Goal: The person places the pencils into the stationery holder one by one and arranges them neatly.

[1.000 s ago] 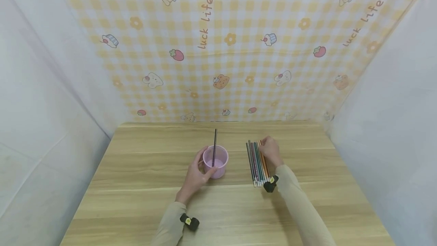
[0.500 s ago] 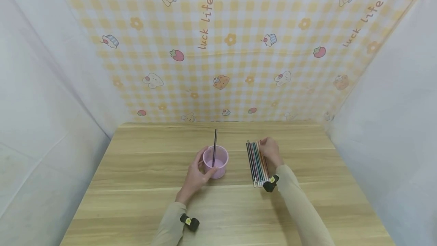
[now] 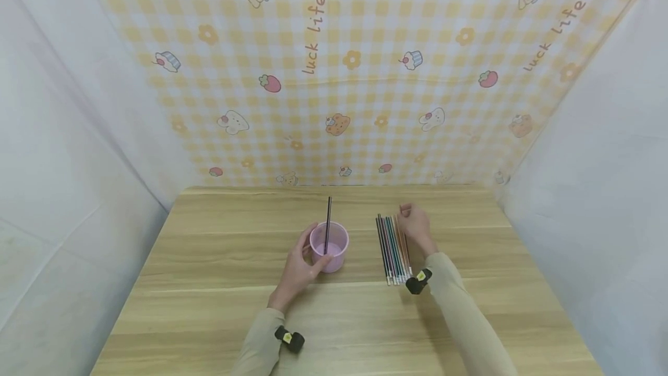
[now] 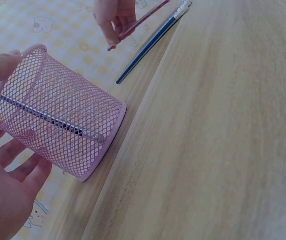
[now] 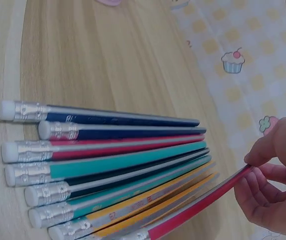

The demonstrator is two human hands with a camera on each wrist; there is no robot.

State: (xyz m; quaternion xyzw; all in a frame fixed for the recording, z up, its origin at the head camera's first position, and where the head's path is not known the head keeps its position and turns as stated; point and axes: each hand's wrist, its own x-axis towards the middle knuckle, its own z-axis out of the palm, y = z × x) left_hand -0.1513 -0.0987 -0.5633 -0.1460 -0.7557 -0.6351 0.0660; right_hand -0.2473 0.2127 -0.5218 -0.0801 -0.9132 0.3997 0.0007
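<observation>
A pink mesh pencil cup (image 3: pixel 334 263) stands on the table, held round its left side by my left hand (image 3: pixel 298 270). One dark striped pencil (image 3: pixel 329 213) leans inside it, visible through the mesh in the left wrist view. My right hand (image 3: pixel 416 227) pinches a red pencil (image 5: pixel 200 204) near its far end, at the right edge of a row of pencils. That end is raised off the table; the eraser end is low beside the others. In the row lie several eraser-tipped pencils: dark blue (image 5: pixel 133 119), red, teal (image 5: pixel 128 162), black and yellow-orange (image 5: pixel 147 202).
The wooden table (image 3: pixel 219 295) carries the cup left of the pencil row, with a gap of bare wood between them. A yellow checked cloth (image 3: pixel 360 97) hangs behind the back edge. White sheets (image 3: pixel 590 179) close off both sides.
My right hand has shifted slightly up and right, lifting the far end of the red pencil away from the row. The left hand and cup have stayed put.
</observation>
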